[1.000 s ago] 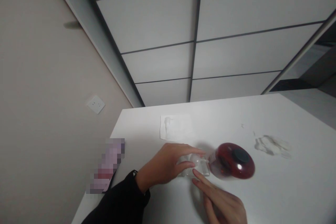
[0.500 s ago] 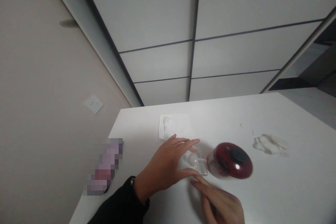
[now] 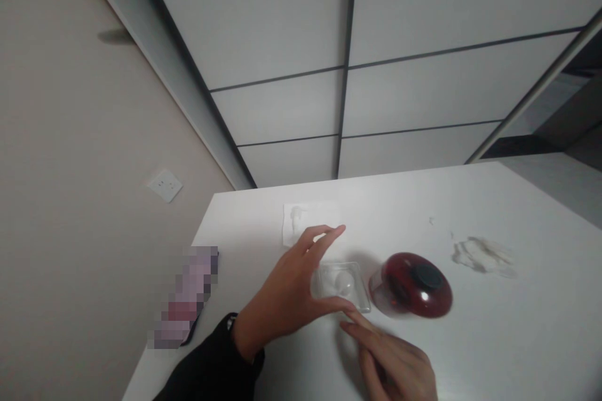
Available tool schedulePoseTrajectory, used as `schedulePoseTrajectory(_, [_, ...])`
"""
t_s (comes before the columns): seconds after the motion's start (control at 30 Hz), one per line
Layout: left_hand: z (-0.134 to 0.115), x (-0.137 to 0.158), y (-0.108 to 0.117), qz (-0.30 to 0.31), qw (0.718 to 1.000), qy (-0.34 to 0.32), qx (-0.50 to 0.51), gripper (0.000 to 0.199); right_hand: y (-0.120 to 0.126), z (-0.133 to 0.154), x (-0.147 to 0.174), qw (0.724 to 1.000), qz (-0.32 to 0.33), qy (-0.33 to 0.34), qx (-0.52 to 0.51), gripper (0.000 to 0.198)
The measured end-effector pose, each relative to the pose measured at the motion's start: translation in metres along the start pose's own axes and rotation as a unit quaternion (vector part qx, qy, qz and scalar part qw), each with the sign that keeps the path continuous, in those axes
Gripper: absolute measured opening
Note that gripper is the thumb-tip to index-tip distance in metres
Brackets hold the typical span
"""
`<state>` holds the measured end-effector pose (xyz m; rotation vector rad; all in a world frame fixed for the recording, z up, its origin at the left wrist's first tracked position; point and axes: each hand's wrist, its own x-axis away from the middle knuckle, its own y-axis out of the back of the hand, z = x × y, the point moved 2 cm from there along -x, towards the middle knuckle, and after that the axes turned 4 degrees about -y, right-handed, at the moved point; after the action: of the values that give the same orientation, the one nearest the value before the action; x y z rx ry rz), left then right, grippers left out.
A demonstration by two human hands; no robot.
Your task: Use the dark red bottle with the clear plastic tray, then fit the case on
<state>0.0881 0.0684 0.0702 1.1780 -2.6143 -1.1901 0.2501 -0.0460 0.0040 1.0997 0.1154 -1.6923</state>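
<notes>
Over a small clear plastic tray point(image 3: 362, 291), my left hand point(image 3: 282, 294) is open, its fingers raised and spread apart from the thumb. A whitish, roundish thing point(image 3: 344, 283) lies in the tray; its kind is unclear. My right hand point(image 3: 395, 357) is closed just in front of the tray, its index fingertip touching my left thumb tip. Whatever its fingers may hold is too small or hidden to make out. Right of the tray stands a clear container with a dark red rounded lid point(image 3: 411, 285) and a black knob.
A white paper sheet point(image 3: 289, 229) with a smear lies behind my left hand on the white table point(image 3: 508, 338). Further right is a wet-looking smear point(image 3: 484, 255). A pixelated phone-like object point(image 3: 190, 297) rests near the left edge. White panelled doors point(image 3: 291, 106) rise behind.
My left fingers have lifted up and back from over the tray, so more of it shows. My right hand stays almost still at the left thumb. The view has shifted slightly.
</notes>
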Motion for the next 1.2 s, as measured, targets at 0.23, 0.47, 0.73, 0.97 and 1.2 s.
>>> schedulePoseTrajectory(0.23, [0.002,0.0,0.003,0.035,0.999,-0.006,0.005,0.11,-0.001,-0.001,0.0,1.0,0.014,0.006,0.01,0.037])
schedulePoseTrajectory(0.47, [0.007,0.0,0.006,0.064,0.998,0.004,0.029,0.123,0.001,0.0,0.001,1.0,0.013,0.0,0.009,0.034])
schedulePoseTrajectory(0.73, [-0.002,0.001,0.003,0.11,0.993,-0.032,0.02,0.095,-0.001,-0.001,0.003,1.0,0.018,0.002,0.014,0.036])
schedulePoseTrajectory(0.97, [-0.001,-0.001,0.0,0.119,0.993,-0.006,-0.017,0.073,-0.001,0.0,0.001,1.0,0.014,-0.007,0.006,0.036])
schedulePoseTrajectory(1.2, [-0.006,-0.003,0.005,-0.016,1.0,-0.006,-0.014,0.05,-0.001,0.0,0.0,1.0,0.004,-0.018,-0.012,0.035])
